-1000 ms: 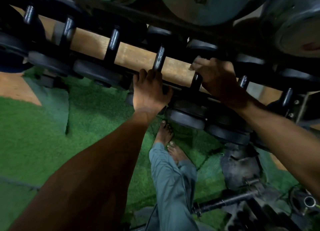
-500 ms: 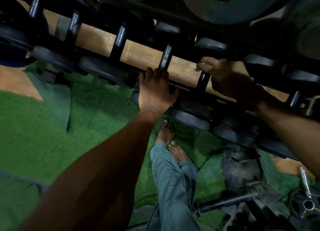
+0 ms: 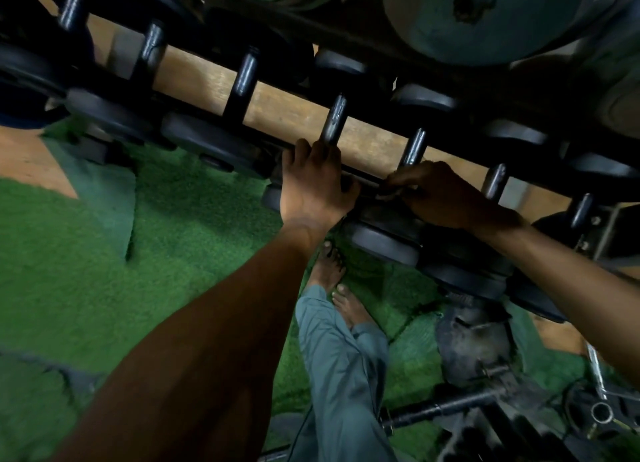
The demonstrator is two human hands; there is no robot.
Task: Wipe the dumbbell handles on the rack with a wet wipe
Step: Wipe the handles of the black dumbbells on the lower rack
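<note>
Dumbbells sit in a row on a dark rack (image 3: 363,179), handles pointing away from the person. Left hand (image 3: 313,184) rests on the rack's front rail w/ fingers curled over it, at the base of one dumbbell handle (image 3: 335,118). Right hand (image 3: 438,193) is low at the base of the next handle (image 3: 414,147), fingers curled; a small pale bit shows at the fingertips, maybe the wipe (image 3: 385,194), can't tell for sure. Bare feet (image 3: 341,288) stand on green turf (image 3: 138,253) below.
</note>
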